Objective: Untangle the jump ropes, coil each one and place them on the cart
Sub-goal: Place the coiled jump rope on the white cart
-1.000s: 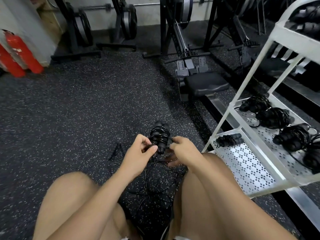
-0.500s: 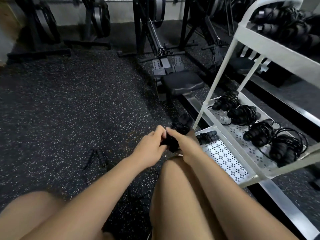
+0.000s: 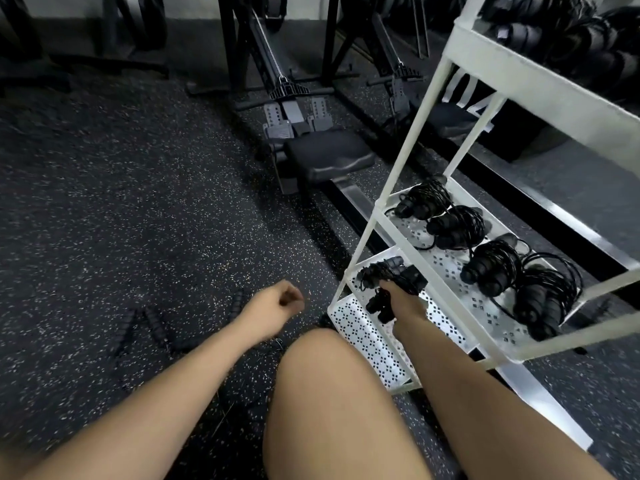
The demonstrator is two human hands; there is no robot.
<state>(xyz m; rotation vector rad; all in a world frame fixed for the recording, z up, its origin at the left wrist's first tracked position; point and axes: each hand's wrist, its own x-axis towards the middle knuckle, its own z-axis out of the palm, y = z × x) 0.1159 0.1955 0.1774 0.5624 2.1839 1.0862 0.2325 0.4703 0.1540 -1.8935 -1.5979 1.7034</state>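
Speckled rubber gym floor point(image 3: 138, 202); the person is seated low, one bare knee point(image 3: 332, 393) in the foreground. Left hand point(image 3: 277, 303) hangs over the floor, fingers loosely curled, empty. Loose rope handles point(image 3: 152, 323) lie just beside it, judged to be the next rope. Right hand point(image 3: 405, 301) grips a coiled jump rope point(image 3: 379, 306) low over the cart's bottom shelf point(image 3: 367, 337), beside a shelved bundle point(image 3: 377, 270); probably setting it down. The white upright point(image 3: 361, 244) crowds the reach. Middle shelf point(image 3: 450, 263) carries four coiled bundles point(image 3: 491, 268). Rowing machine point(image 3: 329, 157) beyond.
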